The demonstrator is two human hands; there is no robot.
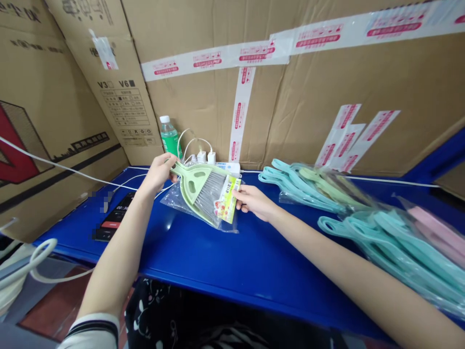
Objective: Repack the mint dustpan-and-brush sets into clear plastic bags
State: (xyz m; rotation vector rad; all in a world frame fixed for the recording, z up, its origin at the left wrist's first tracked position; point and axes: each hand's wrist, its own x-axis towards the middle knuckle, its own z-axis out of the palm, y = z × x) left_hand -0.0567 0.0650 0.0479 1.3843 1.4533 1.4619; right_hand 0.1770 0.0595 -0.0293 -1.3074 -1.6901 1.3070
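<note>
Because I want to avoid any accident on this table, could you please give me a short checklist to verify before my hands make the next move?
1. Left hand has hold of the handle end of the green dustpan set: ok.
2. Right hand grips the right edge of the printed label: ok.
3. Bottle stands upright with its cap on: ok.
4. Room behind the set: not ok; the power strip and white plugs sit close behind it.
5. Clear bag is sealed: cannot tell.
6. Phone is clear of the left forearm: cannot tell; the arm partly covers it.
</note>
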